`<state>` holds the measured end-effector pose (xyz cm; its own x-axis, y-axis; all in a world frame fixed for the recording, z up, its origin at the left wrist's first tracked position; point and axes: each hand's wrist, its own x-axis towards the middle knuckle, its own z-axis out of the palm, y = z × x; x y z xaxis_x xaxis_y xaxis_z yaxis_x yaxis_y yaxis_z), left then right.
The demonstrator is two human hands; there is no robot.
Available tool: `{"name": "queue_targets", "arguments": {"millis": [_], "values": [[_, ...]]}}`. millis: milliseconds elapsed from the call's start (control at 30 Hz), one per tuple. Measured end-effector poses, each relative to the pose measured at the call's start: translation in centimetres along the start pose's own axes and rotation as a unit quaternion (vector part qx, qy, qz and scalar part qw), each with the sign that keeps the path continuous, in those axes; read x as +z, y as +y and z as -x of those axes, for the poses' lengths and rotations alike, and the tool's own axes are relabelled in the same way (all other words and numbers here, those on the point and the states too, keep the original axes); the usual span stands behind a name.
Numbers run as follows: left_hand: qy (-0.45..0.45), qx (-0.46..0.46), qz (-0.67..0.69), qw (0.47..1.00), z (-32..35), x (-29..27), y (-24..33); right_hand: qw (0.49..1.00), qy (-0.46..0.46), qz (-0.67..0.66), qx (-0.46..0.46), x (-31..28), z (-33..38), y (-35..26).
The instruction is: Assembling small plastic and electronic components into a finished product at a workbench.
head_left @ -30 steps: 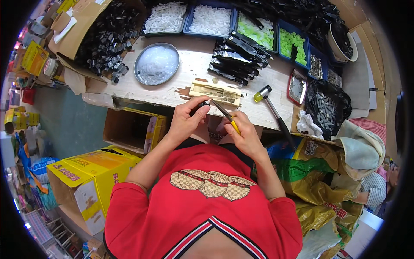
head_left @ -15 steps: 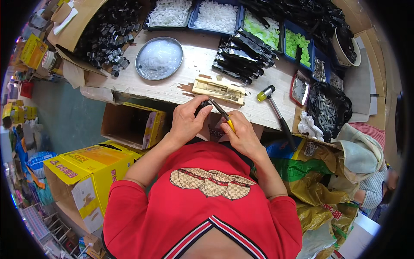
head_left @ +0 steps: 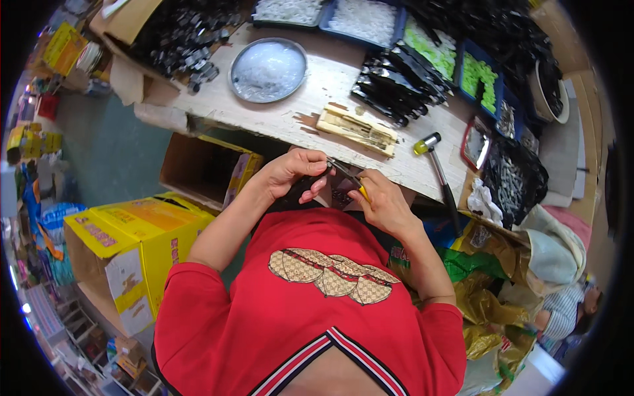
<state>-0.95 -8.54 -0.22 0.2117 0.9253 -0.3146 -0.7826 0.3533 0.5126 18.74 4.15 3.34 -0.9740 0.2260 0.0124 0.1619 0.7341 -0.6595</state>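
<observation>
Both my hands meet in front of the table's near edge. My left hand is closed, with thumb and fingers around a small black part that is mostly hidden. My right hand grips a yellow-handled hand tool, whose slim dark metal end reaches to the left fingertips. Its exact kind cannot be made out. Just beyond my hands lies a cream-coloured block fixture with a long slot. A hammer with a yellow-and-black head and dark handle rests to its right.
A round metal tray holds clear plastic. Behind stand blue bins of white and green pieces, long black parts, and a heap of black clips. A red-rimmed tray lies right; yellow cartons stand left.
The view has shifted, so the table things appear further right. My left fingers have opened out somewhat below the black part, and the tool's tip stays at the left fingertips.
</observation>
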Motion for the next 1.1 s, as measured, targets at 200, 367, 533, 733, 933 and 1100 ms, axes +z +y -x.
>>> {"name": "queue_targets", "arguments": {"millis": [200, 367, 533, 733, 933, 1100], "values": [[0.297, -0.036, -0.251, 0.92, 5.1, -2.5, 0.1, 0.998, 0.054, -0.018, -0.002, 1.0, 0.0, 0.3], [0.48, -0.143, -0.712, 0.492, 11.1, -7.3, 2.2, 0.998, 0.04, -0.039, 0.027, 1.0, 0.8, 0.4], [0.397, 0.131, -0.502, 0.757, 9.0, -2.1, 8.8, 0.996, 0.064, -0.055, 0.038, 0.8, 1.3, 0.5], [0.201, 0.466, -0.707, 0.492, -4.6, 4.7, 12.8, 0.992, 0.115, -0.033, -0.027, 0.0, 1.6, 0.5], [0.087, 0.434, -0.821, 0.361, -15.9, 10.4, 11.5, 0.987, 0.152, -0.026, 0.035, -1.0, 3.5, 1.2], [0.063, 0.351, -0.866, 0.351, -19.1, 9.6, 10.0, 0.987, 0.155, -0.013, 0.046, -1.2, 4.2, 1.6]]}}
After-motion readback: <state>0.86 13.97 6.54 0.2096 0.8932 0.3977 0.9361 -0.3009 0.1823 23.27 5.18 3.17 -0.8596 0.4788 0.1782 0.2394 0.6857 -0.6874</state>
